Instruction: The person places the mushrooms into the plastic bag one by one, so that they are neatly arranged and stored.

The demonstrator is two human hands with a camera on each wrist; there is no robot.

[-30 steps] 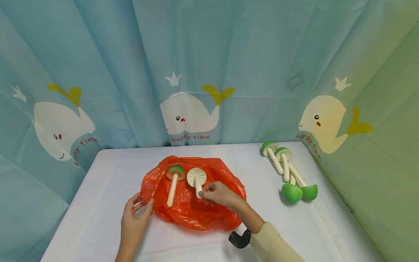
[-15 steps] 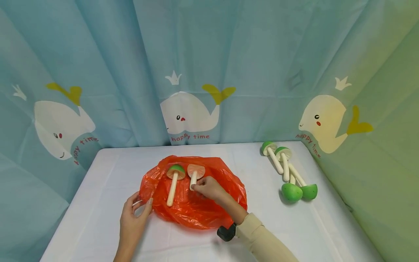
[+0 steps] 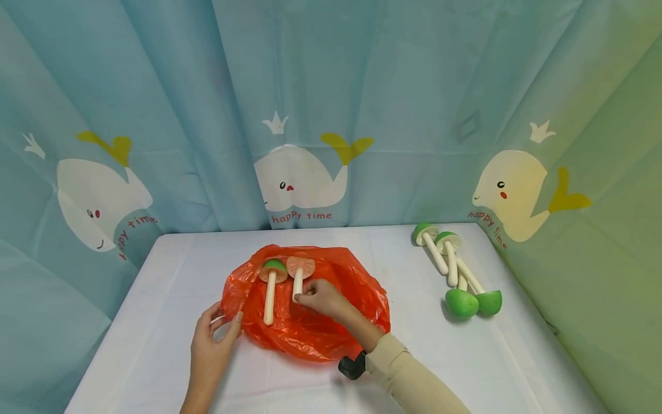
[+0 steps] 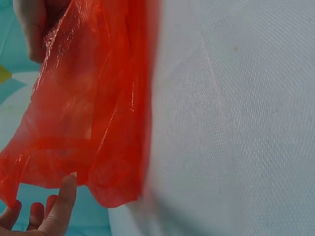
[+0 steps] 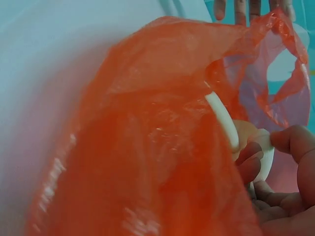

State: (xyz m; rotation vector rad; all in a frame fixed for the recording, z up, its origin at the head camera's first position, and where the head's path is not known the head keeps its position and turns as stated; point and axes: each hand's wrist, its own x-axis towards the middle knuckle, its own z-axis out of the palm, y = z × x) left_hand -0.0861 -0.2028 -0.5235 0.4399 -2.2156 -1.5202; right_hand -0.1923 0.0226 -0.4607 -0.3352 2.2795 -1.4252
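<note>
A crumpled red plastic bag (image 3: 331, 339) lies on the white table with its mouth spread wide. My right hand (image 3: 326, 299) pinches the pale stem of a toy mushroom (image 3: 298, 282), whose cap faces away, inside the bag's opening. In the right wrist view, thumb and fingers close round that mushroom (image 5: 266, 157), and part of it is hidden. Just to its left, a second toy mushroom (image 3: 270, 296) with a green cap lies on the red plastic. At the bag's left edge, my left hand (image 3: 212, 345) touches the plastic (image 4: 93, 113), its thumb and fingers apart.
Several green-capped toy mushrooms (image 3: 462, 303) lie in a loose group on the right of the white-covered table (image 3: 170, 287). A blue curtain (image 3: 414, 115) with printed whales hangs behind. A black device (image 3: 352, 366) sits by my right wrist.
My right hand has moved left and slightly farther away with the toy mushroom, bringing it close beside the other one in the bag. The left hand stays at the bag's edge.
</note>
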